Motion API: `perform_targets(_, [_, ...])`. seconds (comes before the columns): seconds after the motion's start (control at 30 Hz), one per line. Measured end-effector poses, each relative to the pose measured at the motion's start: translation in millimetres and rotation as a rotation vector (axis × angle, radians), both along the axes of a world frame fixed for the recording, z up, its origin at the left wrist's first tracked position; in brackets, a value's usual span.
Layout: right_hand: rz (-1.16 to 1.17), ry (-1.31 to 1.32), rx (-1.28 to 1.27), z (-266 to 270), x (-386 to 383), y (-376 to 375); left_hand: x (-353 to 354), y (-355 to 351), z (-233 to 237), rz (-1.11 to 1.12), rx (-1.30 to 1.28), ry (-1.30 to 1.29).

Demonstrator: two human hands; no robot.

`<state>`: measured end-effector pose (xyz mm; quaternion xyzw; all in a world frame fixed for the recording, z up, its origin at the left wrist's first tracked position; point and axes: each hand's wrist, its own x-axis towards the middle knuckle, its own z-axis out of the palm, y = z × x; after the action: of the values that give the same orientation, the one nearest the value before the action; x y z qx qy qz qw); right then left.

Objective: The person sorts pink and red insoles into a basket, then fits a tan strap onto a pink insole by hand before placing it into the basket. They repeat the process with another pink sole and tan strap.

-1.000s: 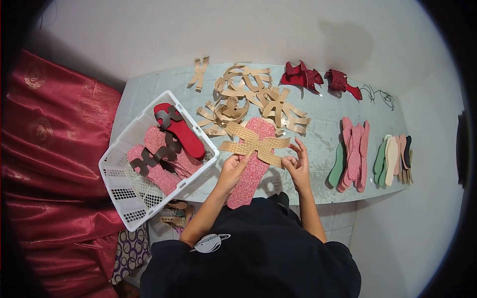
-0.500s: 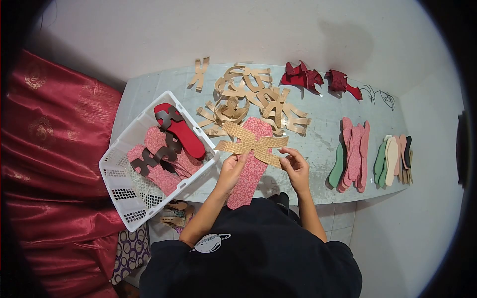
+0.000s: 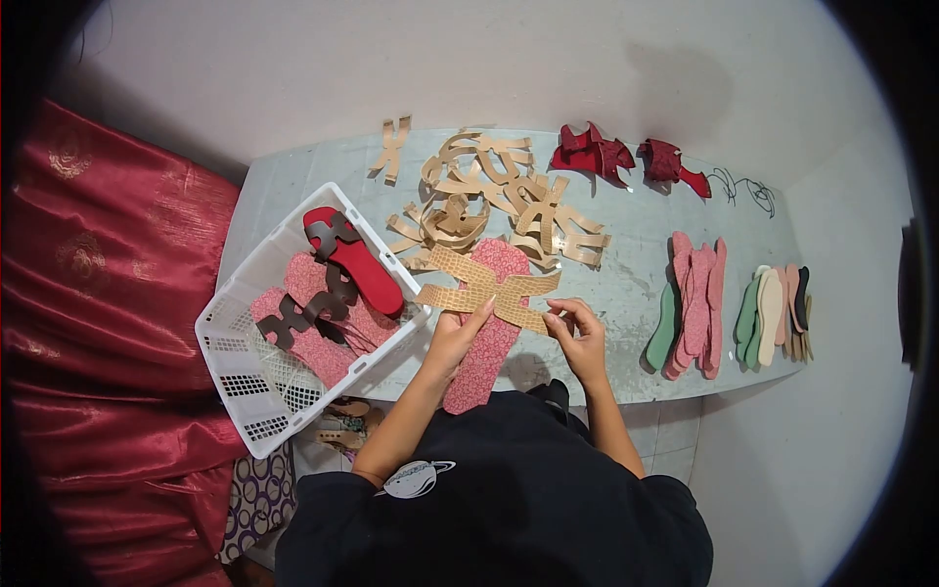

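While the left hand point(image 3: 456, 344) clasps a pink sole point(image 3: 484, 367), thumb pressing the tan strap point(image 3: 479, 293) across it, the right hand point(image 3: 579, 338) curls by the strap's end.
Whether those right fingertips pinch it, I cannot tell; the sole is over the table's point(image 3: 626, 386) near edge; beside it sits a white basket point(image 3: 311, 416); beyond lie heaped straps point(image 3: 455, 220), then red pieces point(image 3: 592, 157).

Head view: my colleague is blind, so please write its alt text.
A left hand holds a tan strap across a pink patterned sole; the right hand is at the strap's end. Nearby are a white crate of sandals, loose straps and more soles.
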<state>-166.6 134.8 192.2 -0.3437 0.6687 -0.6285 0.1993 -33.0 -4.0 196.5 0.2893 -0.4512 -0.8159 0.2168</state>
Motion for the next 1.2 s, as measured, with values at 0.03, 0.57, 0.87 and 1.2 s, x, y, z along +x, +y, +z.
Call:
perform_targets(0.03, [-0.001, 0.000, -0.002, -0.2, 0.4, -0.1, 0.2, -0.1, -1.5, 0.002, -0.014, -0.008])
perform_targets(0.57, [-0.033, 0.099, 0.052, 5.3, 7.0, 6.2, 9.5, 4.2, -10.4, 0.009, 0.057, 0.025])
perform_targets(0.87, [-0.087, 0.062, 0.049, -5.8, 20.6, 22.6, 16.4, 16.2, -10.5, -0.022, 0.104, 0.039])
perform_targets(1.2, [-0.219, 0.277, 0.033, -15.1, 24.7, 35.5, 13.0, 19.5, -16.7, -0.065, 0.032, 0.038])
